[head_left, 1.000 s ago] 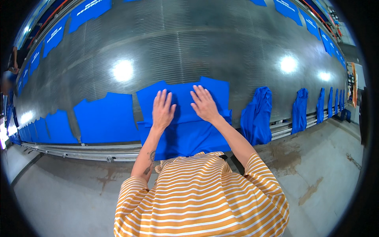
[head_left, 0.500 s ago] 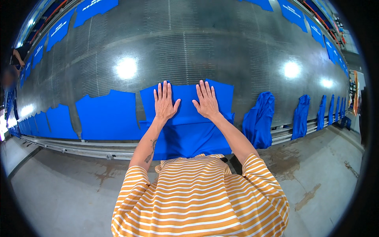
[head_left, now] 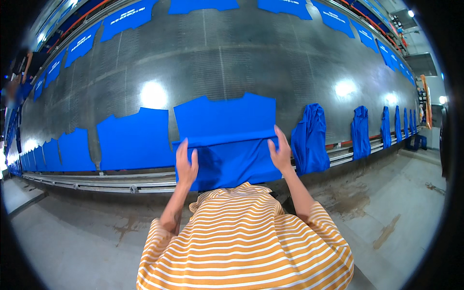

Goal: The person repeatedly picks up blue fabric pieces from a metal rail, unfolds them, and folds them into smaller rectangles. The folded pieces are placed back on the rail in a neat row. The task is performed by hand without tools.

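A blue shirt-shaped fabric panel [head_left: 227,116] is spread before me on the long dark table [head_left: 251,72]. Its upper part lies flat; across its middle runs a raised fold. Below that, the cloth wrinkles and drops over the table's near rail towards my body. My left hand [head_left: 186,165] is at the fold's left end, fingers stretched and thumb apart. At the right end is my right hand [head_left: 281,152], also with thumb and fingers spread. Both touch or nearly touch the cloth's side edges; contact is hard to make out.
Flat blue panels [head_left: 134,139] line the near edge to the left. Bunched blue cloths [head_left: 311,137] hang along the rail on the right. Printed blue panels [head_left: 128,20] lie along the far edge. A person's arm [head_left: 27,65] shows at the far left.
My hands have come back from the panel's top edge to its sides at the fold, moving apart. The panel's upper part is now uncovered, and the fold is more raised.
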Demonstrator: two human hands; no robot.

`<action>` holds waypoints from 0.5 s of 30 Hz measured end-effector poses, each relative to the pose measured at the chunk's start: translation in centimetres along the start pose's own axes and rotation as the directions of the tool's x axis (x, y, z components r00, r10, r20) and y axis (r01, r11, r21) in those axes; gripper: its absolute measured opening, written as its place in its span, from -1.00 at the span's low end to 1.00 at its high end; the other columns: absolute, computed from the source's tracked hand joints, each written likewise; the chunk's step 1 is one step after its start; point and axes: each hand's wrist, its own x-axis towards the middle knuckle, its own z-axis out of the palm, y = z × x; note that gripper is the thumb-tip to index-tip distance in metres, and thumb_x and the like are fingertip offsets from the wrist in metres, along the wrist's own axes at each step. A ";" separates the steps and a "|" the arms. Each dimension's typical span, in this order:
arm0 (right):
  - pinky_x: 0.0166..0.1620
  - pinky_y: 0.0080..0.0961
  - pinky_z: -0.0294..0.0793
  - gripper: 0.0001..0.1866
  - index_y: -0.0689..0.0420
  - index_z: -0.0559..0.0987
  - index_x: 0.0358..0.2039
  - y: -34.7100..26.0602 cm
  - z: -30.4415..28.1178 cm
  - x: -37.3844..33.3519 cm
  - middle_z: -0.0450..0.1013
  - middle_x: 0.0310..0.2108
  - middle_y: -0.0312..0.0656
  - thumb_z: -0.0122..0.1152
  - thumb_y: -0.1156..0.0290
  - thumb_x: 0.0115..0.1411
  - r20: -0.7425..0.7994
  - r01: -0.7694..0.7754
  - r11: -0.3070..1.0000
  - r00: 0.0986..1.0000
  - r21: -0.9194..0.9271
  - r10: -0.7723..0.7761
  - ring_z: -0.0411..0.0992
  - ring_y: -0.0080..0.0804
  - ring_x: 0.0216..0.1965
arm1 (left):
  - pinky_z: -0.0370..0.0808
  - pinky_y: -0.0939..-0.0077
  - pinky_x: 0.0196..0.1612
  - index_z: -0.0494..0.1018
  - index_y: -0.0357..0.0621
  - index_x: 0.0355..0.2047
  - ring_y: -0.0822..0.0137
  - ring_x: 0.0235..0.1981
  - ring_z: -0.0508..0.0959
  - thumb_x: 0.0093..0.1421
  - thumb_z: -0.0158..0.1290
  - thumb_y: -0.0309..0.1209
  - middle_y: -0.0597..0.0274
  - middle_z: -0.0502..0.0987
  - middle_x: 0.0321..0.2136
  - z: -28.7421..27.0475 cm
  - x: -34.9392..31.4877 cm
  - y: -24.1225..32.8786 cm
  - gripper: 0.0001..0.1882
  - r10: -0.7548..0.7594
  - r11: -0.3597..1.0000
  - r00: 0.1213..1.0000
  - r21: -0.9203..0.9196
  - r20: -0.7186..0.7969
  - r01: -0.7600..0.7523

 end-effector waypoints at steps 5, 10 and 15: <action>-0.24 -0.55 0.50 -0.84 0.21 0.59 -0.22 4.5 -2.9 -19.9 0.56 -0.29 -0.19 0.12 0.41 0.29 0.107 -0.777 0.594 0.622 0.209 0.775 0.54 -0.51 -0.28 | 0.43 0.56 -0.37 0.54 -0.32 -0.32 0.52 -0.45 0.48 0.27 0.06 -0.40 0.24 0.54 -0.50 -3.5 -18.9 -4.5 -0.81 -0.742 0.640 0.659 -0.163 0.121 0.751; -0.23 -0.48 0.55 -0.83 0.16 0.44 -0.26 10.0 1.4 -23.3 0.54 -0.23 -0.16 0.24 0.50 0.17 0.362 -0.772 0.210 0.497 0.600 0.789 0.55 -0.45 -0.29 | 0.42 0.62 -0.33 0.45 -0.33 -0.33 0.50 -0.40 0.48 0.05 0.21 -0.53 0.32 0.48 -0.49 0.7 -20.5 -9.9 -0.80 -0.771 0.525 0.629 -0.457 0.103 0.718; -0.27 -0.48 0.57 -0.91 0.16 0.52 -0.42 7.1 1.1 -19.9 0.55 -0.38 -0.22 0.27 0.49 0.17 0.389 -0.829 0.197 0.439 0.524 0.810 0.53 -0.44 -0.42 | 0.30 0.66 -0.49 0.50 -0.21 -0.53 0.60 -0.60 0.36 0.12 0.19 -0.52 0.44 0.44 -0.62 0.7 -19.7 -9.9 -0.88 -0.845 0.346 0.513 -0.576 0.152 0.741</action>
